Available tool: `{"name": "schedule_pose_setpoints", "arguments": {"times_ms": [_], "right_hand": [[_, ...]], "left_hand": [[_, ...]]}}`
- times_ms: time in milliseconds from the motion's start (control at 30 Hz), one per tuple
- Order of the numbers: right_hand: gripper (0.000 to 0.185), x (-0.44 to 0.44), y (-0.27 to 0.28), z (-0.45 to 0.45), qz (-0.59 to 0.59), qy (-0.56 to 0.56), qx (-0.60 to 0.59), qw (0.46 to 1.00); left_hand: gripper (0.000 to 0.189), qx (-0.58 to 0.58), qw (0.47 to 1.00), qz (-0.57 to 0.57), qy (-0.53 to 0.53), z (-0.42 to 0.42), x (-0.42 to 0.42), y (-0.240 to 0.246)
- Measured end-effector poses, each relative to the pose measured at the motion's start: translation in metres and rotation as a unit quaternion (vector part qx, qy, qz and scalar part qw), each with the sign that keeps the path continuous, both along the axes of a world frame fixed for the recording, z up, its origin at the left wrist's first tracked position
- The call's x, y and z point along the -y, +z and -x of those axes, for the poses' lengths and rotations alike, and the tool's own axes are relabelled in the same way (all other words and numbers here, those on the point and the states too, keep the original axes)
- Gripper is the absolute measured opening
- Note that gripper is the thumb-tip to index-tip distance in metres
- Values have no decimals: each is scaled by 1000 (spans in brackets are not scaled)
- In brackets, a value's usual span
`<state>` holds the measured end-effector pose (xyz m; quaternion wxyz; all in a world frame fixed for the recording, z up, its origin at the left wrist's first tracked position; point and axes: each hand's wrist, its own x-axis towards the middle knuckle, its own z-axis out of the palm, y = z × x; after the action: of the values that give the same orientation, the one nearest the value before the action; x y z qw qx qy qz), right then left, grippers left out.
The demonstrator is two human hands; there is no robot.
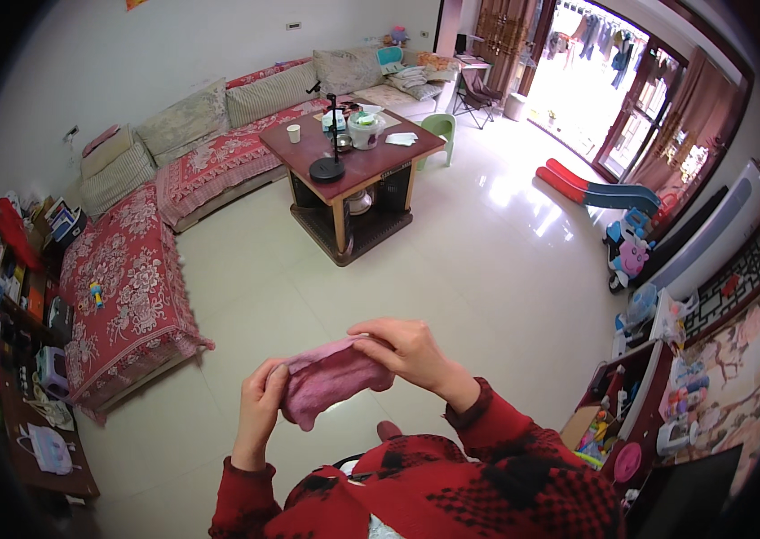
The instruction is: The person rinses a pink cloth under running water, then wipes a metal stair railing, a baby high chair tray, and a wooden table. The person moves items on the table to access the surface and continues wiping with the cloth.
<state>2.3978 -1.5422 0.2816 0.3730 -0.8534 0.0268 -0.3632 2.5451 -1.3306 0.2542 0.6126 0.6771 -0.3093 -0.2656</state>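
A pink cloth (pixel 336 381) is stretched between my two hands in front of my body, above the tiled floor. My left hand (pixel 262 397) pinches its left end, with the thumb on top. At the upper right edge, my right hand (pixel 407 350) grips the cloth between thumb and fingers. The cloth looks folded and sags in the middle, its lower edge hanging loose. Red and black sleeves cover both my forearms.
Ahead stands a dark red table (pixel 387 158) with a paper cup, a black stand and a bucket. An L-shaped sofa (pixel 131 269) with red covers runs along the left. To the right are a toy slide (pixel 595 188) and a cabinet (pixel 646 397). Pale tiles (pixel 474 290) cover the floor.
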Motion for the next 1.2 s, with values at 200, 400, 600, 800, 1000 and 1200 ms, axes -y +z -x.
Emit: {"name": "schedule_pose_setpoints", "arguments": {"times_ms": [200, 400, 600, 800, 1000, 1200], "right_hand": [[23, 43, -8, -42, 43, 122, -61, 990], [16, 31, -26, -104, 32, 229, -72, 970], [14, -37, -29, -175, 6, 334, -90, 938], [10, -159, -28, -223, -1, 410, -106, 906], [13, -298, -28, -263, 14, 475, -93, 875], [15, -401, -27, -297, 48, 545, -79, 833]], "left_hand": [[25, -29, 994, -7, 100, -3, 13, -6], [22, -24, 974, -48, 221, -2, -22, -8], [24, -18, 948, -41, 316, -12, -92, -16], [28, -8, 921, -35, 388, -16, -197, -13], [28, -11, 883, -58, 466, -18, -328, -8], [24, -28, 839, -40, 542, -17, -412, -11]]}}
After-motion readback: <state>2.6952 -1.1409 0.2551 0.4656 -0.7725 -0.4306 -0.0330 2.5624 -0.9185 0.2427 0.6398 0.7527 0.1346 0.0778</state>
